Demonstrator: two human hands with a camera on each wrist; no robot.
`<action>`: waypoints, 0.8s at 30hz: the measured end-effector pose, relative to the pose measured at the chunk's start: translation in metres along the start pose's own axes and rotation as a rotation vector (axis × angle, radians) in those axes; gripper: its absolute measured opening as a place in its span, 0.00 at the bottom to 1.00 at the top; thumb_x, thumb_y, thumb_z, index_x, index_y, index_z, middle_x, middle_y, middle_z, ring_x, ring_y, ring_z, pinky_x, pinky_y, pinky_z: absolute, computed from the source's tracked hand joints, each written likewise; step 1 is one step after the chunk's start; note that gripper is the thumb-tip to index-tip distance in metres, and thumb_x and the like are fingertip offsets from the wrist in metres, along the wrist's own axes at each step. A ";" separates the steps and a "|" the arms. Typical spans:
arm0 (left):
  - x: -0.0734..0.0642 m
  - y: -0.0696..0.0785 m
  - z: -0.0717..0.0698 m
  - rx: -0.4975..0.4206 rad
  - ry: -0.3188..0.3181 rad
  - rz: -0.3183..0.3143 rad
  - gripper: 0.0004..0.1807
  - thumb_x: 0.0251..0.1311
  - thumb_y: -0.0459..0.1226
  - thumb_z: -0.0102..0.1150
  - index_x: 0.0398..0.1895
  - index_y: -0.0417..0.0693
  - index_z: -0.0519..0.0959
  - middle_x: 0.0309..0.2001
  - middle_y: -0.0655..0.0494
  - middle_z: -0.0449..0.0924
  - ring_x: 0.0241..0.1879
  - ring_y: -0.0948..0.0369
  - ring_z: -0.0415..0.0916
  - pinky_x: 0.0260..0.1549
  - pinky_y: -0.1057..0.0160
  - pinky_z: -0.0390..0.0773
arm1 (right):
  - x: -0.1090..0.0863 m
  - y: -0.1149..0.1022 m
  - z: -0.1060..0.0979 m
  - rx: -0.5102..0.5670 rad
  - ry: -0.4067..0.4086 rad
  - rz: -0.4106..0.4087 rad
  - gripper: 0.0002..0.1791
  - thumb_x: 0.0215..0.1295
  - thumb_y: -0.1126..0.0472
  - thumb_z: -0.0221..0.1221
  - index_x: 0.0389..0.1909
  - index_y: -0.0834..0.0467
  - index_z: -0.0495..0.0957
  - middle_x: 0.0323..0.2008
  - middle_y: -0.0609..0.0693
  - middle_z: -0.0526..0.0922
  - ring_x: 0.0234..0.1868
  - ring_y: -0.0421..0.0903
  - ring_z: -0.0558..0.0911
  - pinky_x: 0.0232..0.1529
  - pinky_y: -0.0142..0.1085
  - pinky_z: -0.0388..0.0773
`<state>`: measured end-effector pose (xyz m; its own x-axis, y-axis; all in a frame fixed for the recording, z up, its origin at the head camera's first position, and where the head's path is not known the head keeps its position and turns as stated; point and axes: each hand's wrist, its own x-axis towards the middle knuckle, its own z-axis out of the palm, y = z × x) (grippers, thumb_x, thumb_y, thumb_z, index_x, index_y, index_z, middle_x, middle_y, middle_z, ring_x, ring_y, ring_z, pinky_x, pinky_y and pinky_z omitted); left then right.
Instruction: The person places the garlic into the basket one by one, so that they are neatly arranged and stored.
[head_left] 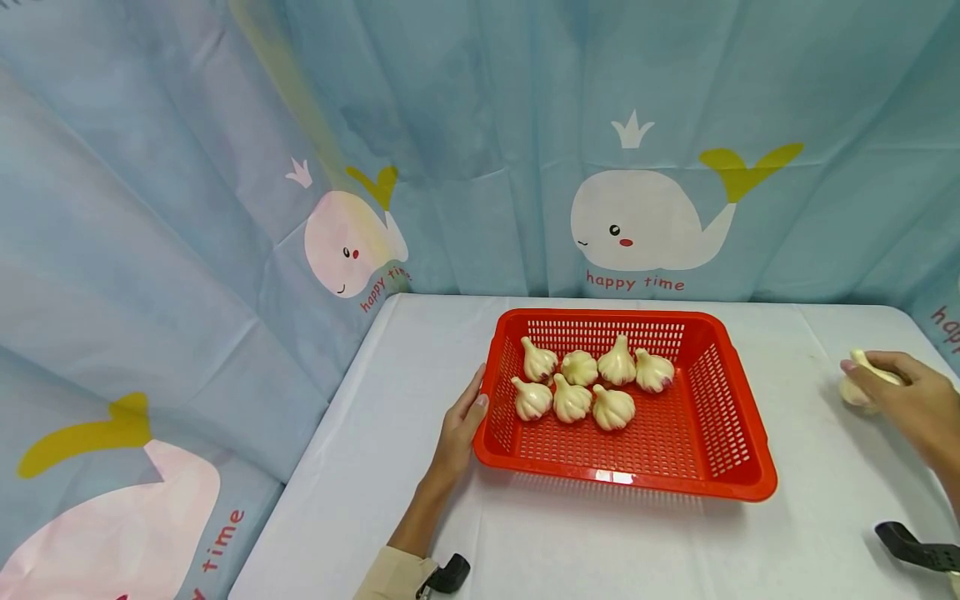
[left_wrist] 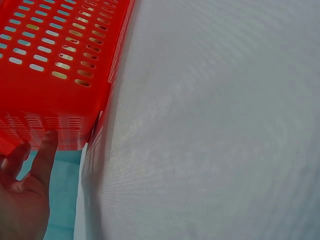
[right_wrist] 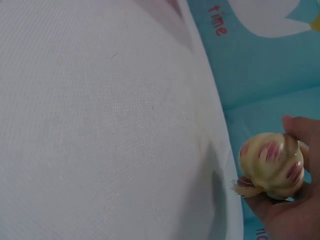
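A red plastic basket (head_left: pixel 738 487) with slotted walls stands on the white-covered table. Several garlic bulbs (head_left: pixel 572 399) lie in it in two rows, toward its left and back. At the basket's left end, my left hand (head_left: pixel 455 429) rests its fairly straight fingers and thumb against the rim; in the left wrist view the left hand (left_wrist: pixel 30 192) touches the slotted end wall. Far to the right, my right hand (head_left: pixel 911 392) grips another garlic bulb (right_wrist: pixel 270 160) between thumb and fingers. This bulb is cream with purple streaks, and its stringy roots show in the right wrist view.
A white cloth (head_left: pixel 585 542) covers the table. Blue curtains (head_left: pixel 480 233) printed with whales hang behind and to the left of it. Black straps with dark mounts (head_left: pixel 450 575) are on the wrists.
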<state>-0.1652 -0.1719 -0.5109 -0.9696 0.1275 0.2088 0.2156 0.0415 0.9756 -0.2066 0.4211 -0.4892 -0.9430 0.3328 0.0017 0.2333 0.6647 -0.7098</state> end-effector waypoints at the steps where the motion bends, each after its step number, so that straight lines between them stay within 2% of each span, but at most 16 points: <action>1: 0.000 0.000 0.000 0.002 0.002 -0.001 0.31 0.84 0.46 0.44 0.86 0.59 0.58 0.83 0.64 0.58 0.82 0.63 0.55 0.74 0.69 0.63 | 0.000 -0.002 0.000 0.003 0.001 0.009 0.43 0.78 0.36 0.54 0.77 0.67 0.63 0.75 0.75 0.63 0.47 0.37 0.67 0.62 0.41 0.69; 2: 0.000 0.000 0.000 0.004 0.002 -0.002 0.31 0.84 0.46 0.44 0.86 0.60 0.58 0.83 0.65 0.58 0.82 0.63 0.55 0.74 0.69 0.63 | -0.001 -0.003 0.000 0.008 0.002 0.016 0.44 0.78 0.36 0.54 0.77 0.67 0.63 0.76 0.74 0.63 0.47 0.36 0.66 0.63 0.41 0.70; 3: 0.000 0.000 0.000 0.005 0.005 -0.004 0.30 0.84 0.46 0.44 0.85 0.60 0.58 0.83 0.65 0.58 0.82 0.63 0.55 0.74 0.69 0.64 | -0.001 -0.006 0.000 0.016 0.001 0.020 0.44 0.78 0.36 0.53 0.78 0.67 0.63 0.76 0.74 0.62 0.51 0.40 0.69 0.65 0.43 0.70; 5: 0.000 -0.001 0.000 0.008 0.009 -0.010 0.30 0.84 0.47 0.45 0.85 0.62 0.59 0.82 0.66 0.59 0.81 0.63 0.57 0.73 0.69 0.65 | -0.002 -0.010 0.001 0.034 -0.004 0.031 0.45 0.79 0.36 0.53 0.78 0.68 0.62 0.78 0.73 0.60 0.60 0.55 0.71 0.73 0.55 0.67; 7: 0.000 -0.001 -0.001 0.013 0.010 -0.011 0.30 0.84 0.47 0.45 0.85 0.61 0.59 0.82 0.66 0.59 0.81 0.64 0.57 0.73 0.68 0.65 | -0.003 -0.014 0.001 0.050 -0.013 0.042 0.45 0.79 0.36 0.52 0.79 0.69 0.60 0.79 0.73 0.56 0.70 0.69 0.63 0.77 0.69 0.56; 9: -0.001 -0.001 -0.001 0.016 0.009 -0.011 0.30 0.84 0.47 0.44 0.85 0.61 0.58 0.82 0.66 0.59 0.81 0.64 0.57 0.73 0.69 0.65 | -0.004 -0.018 0.002 0.072 -0.008 0.039 0.45 0.80 0.37 0.52 0.79 0.69 0.60 0.80 0.71 0.55 0.76 0.73 0.56 0.77 0.72 0.50; 13: 0.000 -0.002 -0.001 0.022 0.009 -0.002 0.30 0.84 0.46 0.44 0.85 0.59 0.58 0.82 0.65 0.58 0.81 0.65 0.56 0.74 0.70 0.62 | -0.007 -0.024 0.003 0.096 0.007 0.024 0.44 0.79 0.37 0.52 0.79 0.67 0.61 0.82 0.66 0.56 0.81 0.67 0.54 0.78 0.71 0.48; 16: 0.000 -0.002 -0.001 0.023 0.010 0.003 0.30 0.84 0.46 0.44 0.85 0.58 0.58 0.82 0.65 0.58 0.81 0.65 0.56 0.75 0.69 0.62 | -0.009 -0.029 0.003 0.109 0.006 0.005 0.44 0.80 0.37 0.52 0.79 0.67 0.62 0.82 0.66 0.57 0.78 0.66 0.57 0.78 0.71 0.49; 18: 0.000 -0.002 0.000 0.023 0.009 0.003 0.30 0.84 0.46 0.44 0.85 0.59 0.58 0.83 0.66 0.58 0.81 0.65 0.56 0.75 0.69 0.62 | -0.010 -0.032 0.003 0.111 0.005 -0.015 0.43 0.80 0.37 0.52 0.78 0.67 0.63 0.81 0.64 0.60 0.72 0.57 0.64 0.79 0.68 0.52; 20: 0.000 -0.002 0.000 0.024 0.008 0.001 0.30 0.84 0.47 0.44 0.85 0.61 0.58 0.83 0.65 0.58 0.81 0.64 0.56 0.74 0.68 0.63 | -0.011 -0.035 0.004 0.116 0.006 -0.033 0.43 0.79 0.37 0.53 0.78 0.67 0.65 0.77 0.52 0.70 0.63 0.42 0.69 0.80 0.64 0.55; 22: 0.000 -0.001 -0.001 0.024 0.005 0.000 0.30 0.84 0.47 0.44 0.85 0.61 0.58 0.83 0.65 0.58 0.81 0.63 0.56 0.74 0.68 0.64 | -0.013 -0.038 0.004 0.119 0.012 -0.050 0.42 0.79 0.37 0.54 0.77 0.67 0.66 0.71 0.39 0.75 0.53 0.28 0.68 0.80 0.59 0.59; 24: 0.000 -0.002 -0.001 0.025 0.006 -0.004 0.30 0.84 0.46 0.44 0.86 0.60 0.58 0.83 0.64 0.58 0.82 0.62 0.55 0.74 0.69 0.64 | -0.015 -0.042 0.005 0.124 0.021 -0.070 0.41 0.78 0.38 0.56 0.76 0.67 0.68 0.58 0.25 0.75 0.46 0.22 0.64 0.80 0.51 0.62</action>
<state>-0.1656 -0.1729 -0.5123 -0.9711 0.1216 0.2054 0.2144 0.0666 0.9745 -0.2034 0.3854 -0.4631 -0.9505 0.3032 0.0677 0.1350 0.5994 -0.7889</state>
